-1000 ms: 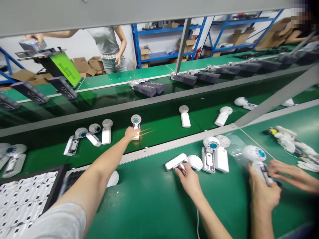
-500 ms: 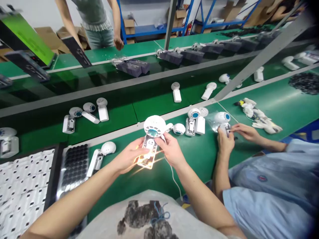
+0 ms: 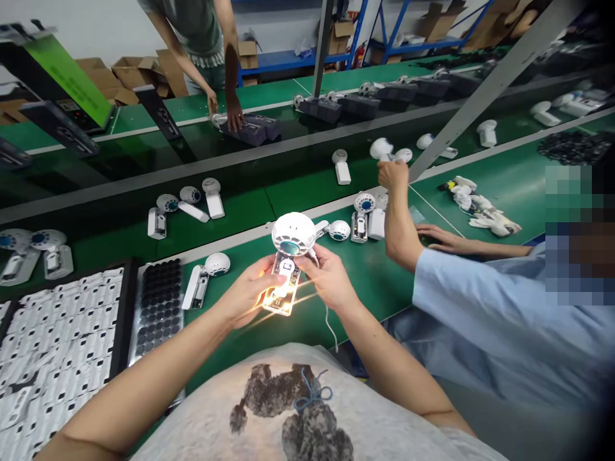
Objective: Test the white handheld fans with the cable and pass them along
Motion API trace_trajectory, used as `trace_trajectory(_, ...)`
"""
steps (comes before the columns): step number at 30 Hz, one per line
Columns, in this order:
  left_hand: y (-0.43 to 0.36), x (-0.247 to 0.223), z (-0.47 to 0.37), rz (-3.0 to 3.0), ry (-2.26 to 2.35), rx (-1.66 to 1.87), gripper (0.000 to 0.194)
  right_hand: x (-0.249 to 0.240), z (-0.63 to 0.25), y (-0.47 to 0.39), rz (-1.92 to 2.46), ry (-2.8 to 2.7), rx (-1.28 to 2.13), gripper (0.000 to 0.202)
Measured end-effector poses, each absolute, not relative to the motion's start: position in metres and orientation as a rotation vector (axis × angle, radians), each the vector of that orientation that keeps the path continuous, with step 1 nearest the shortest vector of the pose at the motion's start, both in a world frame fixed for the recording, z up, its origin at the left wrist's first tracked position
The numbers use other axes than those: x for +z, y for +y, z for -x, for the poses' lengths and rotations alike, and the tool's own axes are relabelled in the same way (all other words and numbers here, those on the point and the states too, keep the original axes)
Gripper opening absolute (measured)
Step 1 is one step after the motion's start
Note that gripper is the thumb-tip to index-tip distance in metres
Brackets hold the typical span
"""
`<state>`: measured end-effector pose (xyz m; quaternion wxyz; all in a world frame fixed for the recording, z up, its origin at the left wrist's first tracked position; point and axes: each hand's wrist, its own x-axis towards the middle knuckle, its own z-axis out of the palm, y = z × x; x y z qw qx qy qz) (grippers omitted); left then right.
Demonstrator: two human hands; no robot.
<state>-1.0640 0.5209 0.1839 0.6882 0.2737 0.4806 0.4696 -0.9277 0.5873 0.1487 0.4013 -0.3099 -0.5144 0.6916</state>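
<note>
Hands gripping fan (glowing) — above table

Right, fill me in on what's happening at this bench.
The person wearing the camera holds a white handheld fan in both hands, the left hand under its glowing open handle and the right hand at its side. More fans lie on the green conveyor belt. A co-worker in a blue sleeve lifts another fan over the belt. Trays of small parts sit at the left.
</note>
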Motion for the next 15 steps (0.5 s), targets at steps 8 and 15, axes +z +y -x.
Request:
trace_trajectory(8,0.514,0.183,1.071,-0.656,1.117,1.035,0.039,0.155,0.931,0.58,0.809,-1.356,1.722,0.029)
trace_trajectory(15,0.514,0.179,1.075,-0.55,1.05,1.03,0.038,0.154,0.934,0.582,0.809,-1.355,1.753,0.029)
